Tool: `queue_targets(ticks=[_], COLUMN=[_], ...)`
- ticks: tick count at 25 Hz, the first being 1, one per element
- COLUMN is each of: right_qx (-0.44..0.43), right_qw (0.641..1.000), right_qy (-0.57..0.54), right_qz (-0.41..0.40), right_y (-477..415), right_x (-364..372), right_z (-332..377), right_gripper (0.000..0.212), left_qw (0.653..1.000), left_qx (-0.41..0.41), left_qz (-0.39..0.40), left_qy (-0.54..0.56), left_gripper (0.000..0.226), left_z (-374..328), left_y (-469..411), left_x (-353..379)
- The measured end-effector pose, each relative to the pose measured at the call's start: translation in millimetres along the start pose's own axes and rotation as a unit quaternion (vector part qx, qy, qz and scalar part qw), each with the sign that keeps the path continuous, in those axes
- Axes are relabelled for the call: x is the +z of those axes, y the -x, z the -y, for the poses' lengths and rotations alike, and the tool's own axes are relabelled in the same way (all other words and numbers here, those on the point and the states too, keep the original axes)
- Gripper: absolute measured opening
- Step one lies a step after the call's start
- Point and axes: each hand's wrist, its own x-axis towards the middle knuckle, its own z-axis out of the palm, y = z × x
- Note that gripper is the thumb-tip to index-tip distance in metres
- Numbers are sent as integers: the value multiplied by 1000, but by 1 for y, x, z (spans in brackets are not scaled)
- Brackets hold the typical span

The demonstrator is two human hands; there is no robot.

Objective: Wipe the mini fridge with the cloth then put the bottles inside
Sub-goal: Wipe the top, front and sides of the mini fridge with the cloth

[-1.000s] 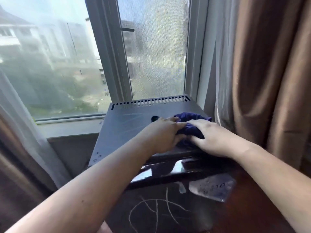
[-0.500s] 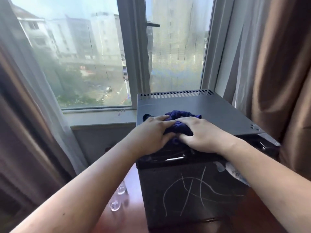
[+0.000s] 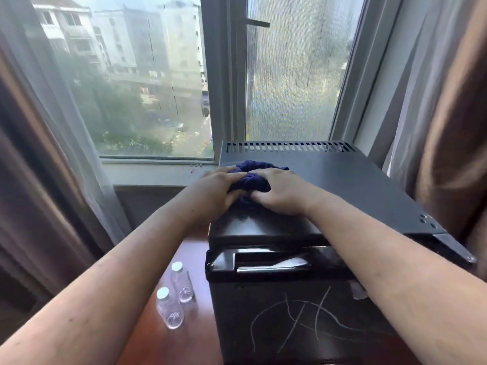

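A black mini fridge (image 3: 355,188) stands on a reddish wooden surface in front of a window, its door shut and marked with white scribbles. A bunched dark blue cloth (image 3: 253,175) lies on the left part of the fridge top. My left hand (image 3: 216,191) and my right hand (image 3: 282,193) both press down on the cloth, side by side, fingers curled over it. Two clear plastic bottles with white caps stand left of the fridge: one nearer (image 3: 170,308), one farther (image 3: 181,281).
The window sill (image 3: 155,172) runs behind the fridge. Sheer and brown curtains hang at the left (image 3: 44,159) and at the right (image 3: 448,114), close to the fridge's right side. The wooden surface (image 3: 189,343) extends toward me beside the bottles.
Both hands have slid the cloth from the right side of the fridge top to its left side. The view has shifted left, bringing the bottles fully into sight.
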Motion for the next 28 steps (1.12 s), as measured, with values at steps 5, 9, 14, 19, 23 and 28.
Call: queue_targets(ticks=[5,9,14,19,23,28], right_qx=[0,21,46,67,109,139], right_qw=[1000,999,998,997,993,985], right_qy=[-30,-40,-39,-16,-7,-24], right_qz=[4,-16,-18,-26,-47,-96], right_y=[-55,-95,-116,-87,-43,15], right_x=[0,0,-17,-52,-86,-107], right_z=[-16,-36,-82,-143,-194,-224], right_gripper=[46,47,47,46,41,42], left_qw=[999,998,998,998,998,998], left_qx=[-36,-40,-47,-41,-1,46], left_qz=[-26,7,32,39,57,45], left_qy=[17,56,20,-6,-7,-24], left_gripper=[45,41,39,47,49,47], left_z=[16,27,18,-43,-117,-174], left_y=[-42,-87,-149,-191,-216,-221], left_x=[2,-2,15,48,68,93])
